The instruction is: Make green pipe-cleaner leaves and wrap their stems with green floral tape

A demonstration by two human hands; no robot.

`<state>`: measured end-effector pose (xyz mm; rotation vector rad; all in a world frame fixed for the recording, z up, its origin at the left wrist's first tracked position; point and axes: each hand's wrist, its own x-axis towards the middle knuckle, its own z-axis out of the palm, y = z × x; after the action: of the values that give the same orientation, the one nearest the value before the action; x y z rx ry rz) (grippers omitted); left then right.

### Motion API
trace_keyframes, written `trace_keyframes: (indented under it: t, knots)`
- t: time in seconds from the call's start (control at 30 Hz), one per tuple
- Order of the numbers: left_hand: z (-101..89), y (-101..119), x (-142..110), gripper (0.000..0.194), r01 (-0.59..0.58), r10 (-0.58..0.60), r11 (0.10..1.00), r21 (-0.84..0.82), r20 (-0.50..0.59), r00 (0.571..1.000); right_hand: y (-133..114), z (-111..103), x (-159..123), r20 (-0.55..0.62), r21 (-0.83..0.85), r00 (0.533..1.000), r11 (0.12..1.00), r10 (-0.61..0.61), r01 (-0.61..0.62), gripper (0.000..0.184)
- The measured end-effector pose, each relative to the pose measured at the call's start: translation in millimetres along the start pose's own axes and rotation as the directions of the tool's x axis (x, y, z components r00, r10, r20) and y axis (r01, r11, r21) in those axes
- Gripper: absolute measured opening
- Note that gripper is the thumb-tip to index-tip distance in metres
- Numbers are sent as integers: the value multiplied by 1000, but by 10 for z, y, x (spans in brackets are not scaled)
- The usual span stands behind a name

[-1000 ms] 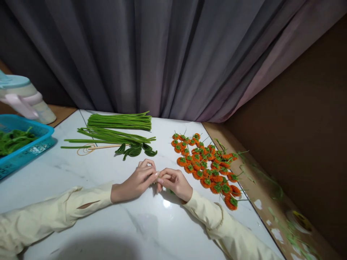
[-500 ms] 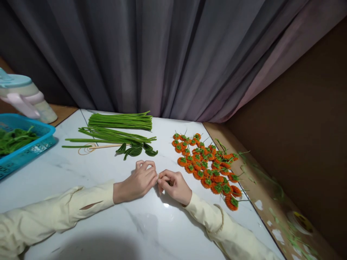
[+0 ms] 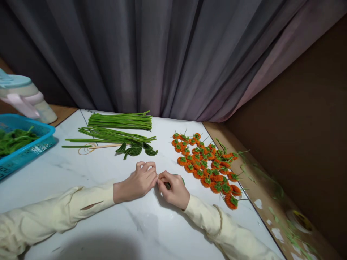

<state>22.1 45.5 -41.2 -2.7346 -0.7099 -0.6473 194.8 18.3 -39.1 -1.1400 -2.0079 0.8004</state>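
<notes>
My left hand (image 3: 137,182) and my right hand (image 3: 174,189) rest together on the white marble table (image 3: 108,216), fingertips meeting. Both are curled closed. A small green piece (image 3: 168,185), apparently pipe-cleaner, shows inside my right hand's fingers; what my left fingertips pinch is hidden. A heap of orange and green pipe-cleaner pumpkins (image 3: 207,166) lies just right of my right hand. Beyond my hands lie green pipe-cleaner leaves (image 3: 137,150) and bundles of straight green pipe-cleaners (image 3: 119,122).
A blue basket (image 3: 20,142) holding green pieces stands at the left edge, with a pale jug (image 3: 23,97) behind it. A thin wooden stick (image 3: 104,146) lies by the green stems. Grey curtains hang behind; a brown board (image 3: 271,187) runs along the right.
My right hand has turned and curled further over, shifting slightly toward me. The left hand stays almost still. The view has barely shifted.
</notes>
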Motion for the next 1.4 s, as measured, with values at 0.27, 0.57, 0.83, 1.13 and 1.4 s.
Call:
trace_keyframes:
  t: [0.27,0.57,0.83,1.13,1.4]
  knots:
    - [20,-8,-21,26,3,-3,1000,-4,26,1000,38,20,-7,-27,-94,995,991,-97,94,11]
    - [1,-7,0,28,98,-94,978,-184,28,995,46,-44,36,62,156,996,985,61,-70,15]
    - [-29,-26,31,27,184,-175,913,-363,59,983,141,-90,88,230,494,964,837,135,-235,35]
    - [-13,-22,14,29,160,-148,939,-306,59,987,91,-95,92,199,378,964,894,178,-243,32]
    - [18,-14,-8,27,107,-97,968,-228,53,994,121,-35,66,74,169,990,977,120,-131,19]
